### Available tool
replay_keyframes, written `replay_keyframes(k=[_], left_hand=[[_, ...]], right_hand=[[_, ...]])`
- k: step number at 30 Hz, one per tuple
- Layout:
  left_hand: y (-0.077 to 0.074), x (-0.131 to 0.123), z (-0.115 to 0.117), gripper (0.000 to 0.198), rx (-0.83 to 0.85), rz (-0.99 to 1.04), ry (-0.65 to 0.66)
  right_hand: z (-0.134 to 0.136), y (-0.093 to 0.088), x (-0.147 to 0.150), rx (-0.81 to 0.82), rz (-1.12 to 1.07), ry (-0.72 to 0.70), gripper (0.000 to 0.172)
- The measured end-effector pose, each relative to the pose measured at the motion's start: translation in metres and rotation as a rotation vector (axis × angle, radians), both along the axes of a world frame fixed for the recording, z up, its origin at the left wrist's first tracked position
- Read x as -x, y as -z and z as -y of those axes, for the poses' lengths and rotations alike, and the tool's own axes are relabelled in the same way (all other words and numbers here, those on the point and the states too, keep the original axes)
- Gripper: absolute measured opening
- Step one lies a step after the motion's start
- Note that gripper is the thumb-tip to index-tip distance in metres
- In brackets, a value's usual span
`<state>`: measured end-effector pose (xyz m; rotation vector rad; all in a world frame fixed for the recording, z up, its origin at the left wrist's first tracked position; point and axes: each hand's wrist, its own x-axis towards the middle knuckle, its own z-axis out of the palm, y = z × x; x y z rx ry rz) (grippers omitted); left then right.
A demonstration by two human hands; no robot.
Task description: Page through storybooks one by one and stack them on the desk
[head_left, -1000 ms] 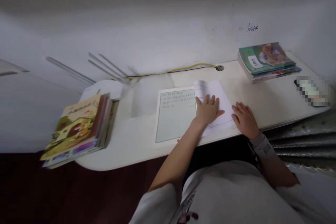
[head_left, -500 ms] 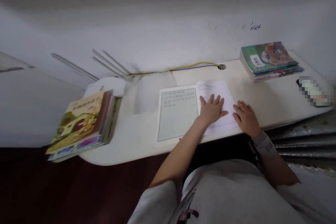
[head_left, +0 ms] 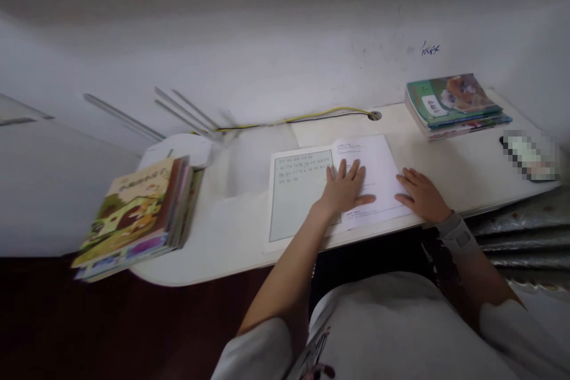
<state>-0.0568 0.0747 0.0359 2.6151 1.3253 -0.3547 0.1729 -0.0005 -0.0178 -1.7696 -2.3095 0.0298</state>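
An open book (head_left: 298,208) lies on the white desk in front of me, its left page greenish with a dark border and lines of print. The right page is white with small text. My left hand (head_left: 345,189) rests on the book near the inner fold, palm down with fingers spread, covering some of the print. At the right edge of the white page, my right hand (head_left: 421,193) lies with its fingers stretched out, the fingertips at the page's edge. A grey band is around my right wrist.
A stack of picture books (head_left: 129,208) stands at the desk's left end. Another stack (head_left: 454,101) lies at the back right, near a phone (head_left: 529,157) partly blurred out. A yellow and black cable (head_left: 320,114) runs along the wall into a desk hole (head_left: 375,116).
My left hand has slid left across the white page toward the fold. My right hand stays at the page's right edge. The view has shifted slightly.
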Motion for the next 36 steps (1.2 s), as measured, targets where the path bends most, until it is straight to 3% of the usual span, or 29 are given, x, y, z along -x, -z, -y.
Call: replay_keyframes(k=[13, 36], left_hand=[[0.011, -0.008, -0.004, 0.087, 0.034, 0.029, 0.07], [0.012, -0.026, -0.011, 0.085, 0.067, 0.063, 0.119]], right_hand=[[-0.004, 0.003, -0.006, 0.057, -0.001, -0.032, 0.055], [-0.005, -0.001, -0.006, 0.086, -0.033, -0.058, 0.054]])
